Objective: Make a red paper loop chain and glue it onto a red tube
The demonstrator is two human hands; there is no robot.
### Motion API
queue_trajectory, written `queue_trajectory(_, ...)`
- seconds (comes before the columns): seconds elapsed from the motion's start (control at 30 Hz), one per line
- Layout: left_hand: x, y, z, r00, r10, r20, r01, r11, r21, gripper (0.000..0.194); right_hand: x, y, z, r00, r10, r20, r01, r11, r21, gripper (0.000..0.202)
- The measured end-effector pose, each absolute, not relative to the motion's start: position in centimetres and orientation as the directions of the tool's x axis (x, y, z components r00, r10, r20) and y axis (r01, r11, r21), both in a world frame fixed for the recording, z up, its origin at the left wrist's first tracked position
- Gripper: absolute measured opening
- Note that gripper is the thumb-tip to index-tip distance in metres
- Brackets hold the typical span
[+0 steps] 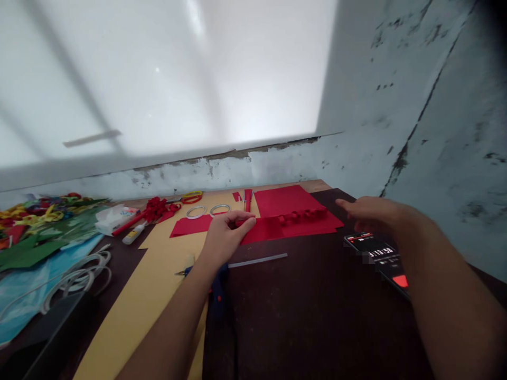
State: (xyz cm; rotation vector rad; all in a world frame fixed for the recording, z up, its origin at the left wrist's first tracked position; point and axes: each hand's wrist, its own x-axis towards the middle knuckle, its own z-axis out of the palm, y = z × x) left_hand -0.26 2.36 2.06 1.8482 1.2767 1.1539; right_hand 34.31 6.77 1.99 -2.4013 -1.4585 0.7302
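Observation:
My left hand (228, 232) pinches the end of a red paper strip (267, 228) between thumb and fingertips. Small curls stand along the strip's far edge, and it stretches right over other red sheets (285, 200). My right hand (370, 211) hovers apart from the paper, above the top end of a lit phone (382, 258); one digit points left, the others are partly hidden, and I see nothing held in it. Beneath my left forearm lies a dark blue glue gun (219, 295), with a clear glue stick (259, 260) beside it.
Tan paper (130, 306) covers the table's left middle. Farther back lie two silver rings (196, 212), yellow-handled scissors (192, 197), a red paper flower (156, 208) and a small glue bottle (134, 234). Coiled white cable (85, 274) and green paper (51, 232) lie left; a wall (277, 166) stands behind.

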Motion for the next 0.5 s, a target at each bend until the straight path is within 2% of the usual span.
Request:
queue_trajectory(0.07, -0.22, 2.37, 2.01, 0.160, 0.940, 0.302, 0.394, -0.341, 0.853, 0.025, 35.07, 6.78, 1.76, 0.389, 0.819, -0.423, 0.696, -0.562, -0.448, 0.059)
queue_trajectory(0.3, -0.19, 2.40, 2.02, 0.155, 0.949, 0.274, 0.389, -0.314, 0.866, 0.026, 35.13, 6.59, 1.37, 0.374, 0.813, -0.446, 0.675, -0.568, -0.471, 0.057)
queue_trajectory(0.43, -0.13, 2.50, 1.92, 0.146, 0.951, 0.272, 0.385, -0.308, 0.870, 0.026, 35.08, 6.55, 1.63, 0.385, 0.844, -0.374, 0.717, -0.528, -0.454, 0.056)
queue_trajectory(0.5, -0.13, 2.57, 1.86, 0.150, 0.951, 0.271, 0.374, -0.308, 0.875, 0.027, 34.92, 6.50, 1.76, 0.398, 0.888, -0.230, 0.765, -0.460, -0.451, 0.054)
